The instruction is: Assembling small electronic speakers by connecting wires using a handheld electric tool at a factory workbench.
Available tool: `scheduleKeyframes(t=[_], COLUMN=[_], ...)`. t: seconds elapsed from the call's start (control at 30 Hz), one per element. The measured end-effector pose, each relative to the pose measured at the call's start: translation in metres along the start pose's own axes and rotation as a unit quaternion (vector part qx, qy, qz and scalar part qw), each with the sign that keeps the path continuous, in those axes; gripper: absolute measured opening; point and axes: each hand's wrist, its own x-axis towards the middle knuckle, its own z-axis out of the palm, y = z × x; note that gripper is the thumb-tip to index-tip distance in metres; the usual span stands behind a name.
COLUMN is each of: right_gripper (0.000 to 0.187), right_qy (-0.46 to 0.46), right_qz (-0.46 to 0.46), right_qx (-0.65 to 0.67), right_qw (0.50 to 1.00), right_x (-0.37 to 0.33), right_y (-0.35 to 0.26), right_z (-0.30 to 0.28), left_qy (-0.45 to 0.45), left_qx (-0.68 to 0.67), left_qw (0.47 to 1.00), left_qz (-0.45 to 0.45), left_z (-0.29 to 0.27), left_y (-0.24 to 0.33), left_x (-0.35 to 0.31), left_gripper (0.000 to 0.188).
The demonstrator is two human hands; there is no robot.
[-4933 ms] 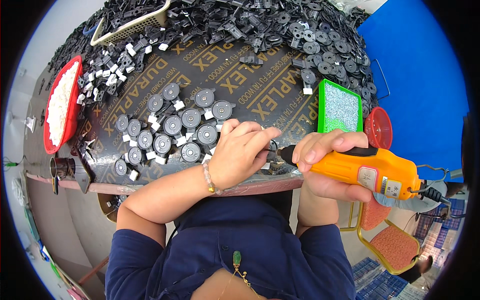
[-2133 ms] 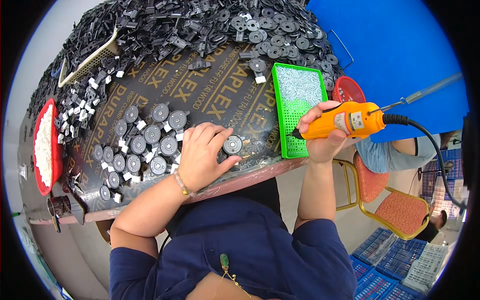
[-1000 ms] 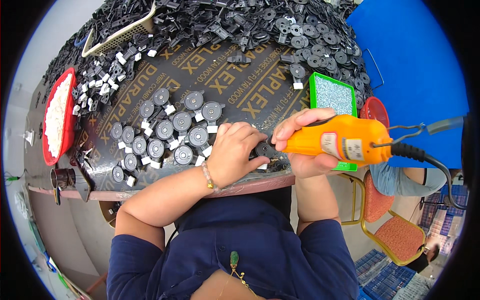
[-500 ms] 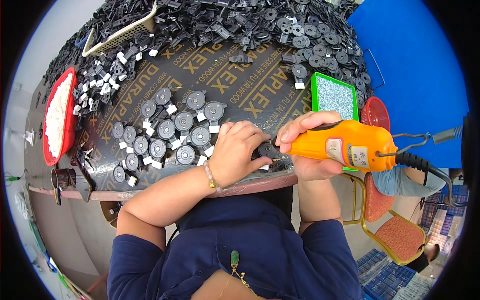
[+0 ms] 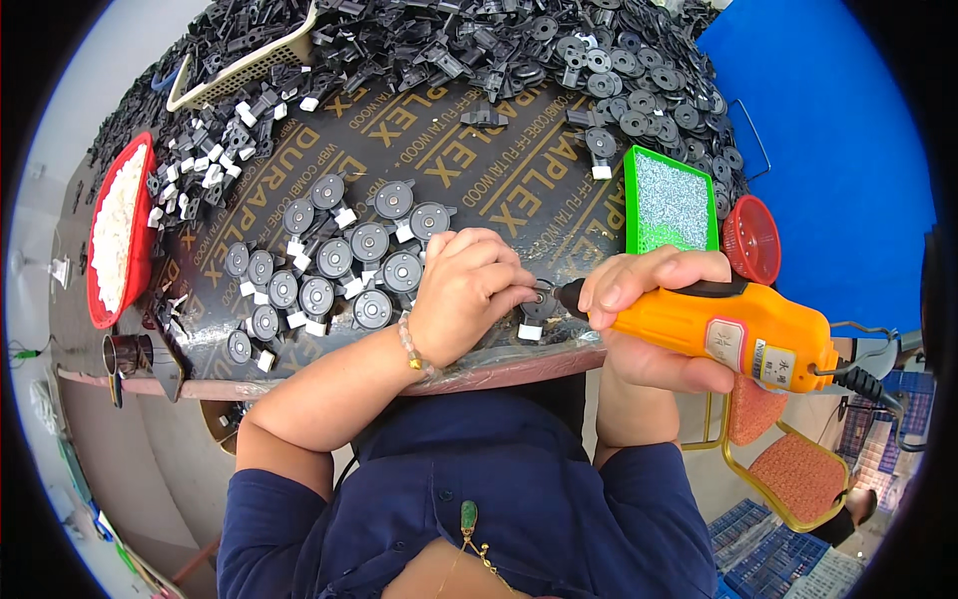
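Observation:
In my right hand (image 5: 649, 314) is an orange corded electric screwdriver (image 5: 733, 334), its dark nose pointing left and the fingers wrapped round its front. The tip lies over or against a black round pulley-like part (image 5: 540, 302) with a white block at its near side. My left hand (image 5: 467, 290) is closed, thumb and fingertips pinched at the left edge of that part. Whether a screw sits between the fingertips is too small to tell. Left of this hand lie several similar black round parts (image 5: 369, 242) with white blocks, laid close together on the dark board (image 5: 479, 160).
A green tray of small silvery pieces (image 5: 671, 200) and a red round basket (image 5: 751, 240) stand to the right. Black parts (image 5: 429, 50) heap along the back, beside a cream basket (image 5: 244, 70). A red basin of white pieces (image 5: 120, 230) stands at left.
The screwdriver and right hand have shifted right and nearer, tilting the tool's back end toward me. More of the black round part shows. My left hand has moved slightly and its fingers are closer together.

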Motion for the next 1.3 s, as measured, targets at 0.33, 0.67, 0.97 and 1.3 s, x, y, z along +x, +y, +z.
scheduleKeyframes(t=[0.33,0.67,0.97,1.3], right_gripper=[0.086,0.086,0.085,0.080], right_qy=[0.043,0.041,0.062,0.081], right_qz=[0.003,0.000,0.075,0.180], right_qx=[0.048,0.053,-0.002,-0.054], right_qw=[0.998,0.998,0.995,0.979], right_x=[0.000,-0.004,-0.013,-0.012], right_y=[-0.009,-0.009,0.009,0.012], right_z=[0.005,0.005,-0.006,0.010], left_qy=[-0.014,-0.037,-0.035,-0.054], left_qx=[-0.132,-0.165,-0.031,-0.008], left_qw=[0.990,0.984,0.998,0.998], left_qz=[-0.047,-0.056,-0.039,-0.013], left_z=[-0.001,-0.001,0.007,0.012], left_y=[-0.004,-0.003,0.005,0.005], left_x=[0.000,0.001,-0.002,-0.002], left_gripper=[0.015,0.013,0.049,0.042])
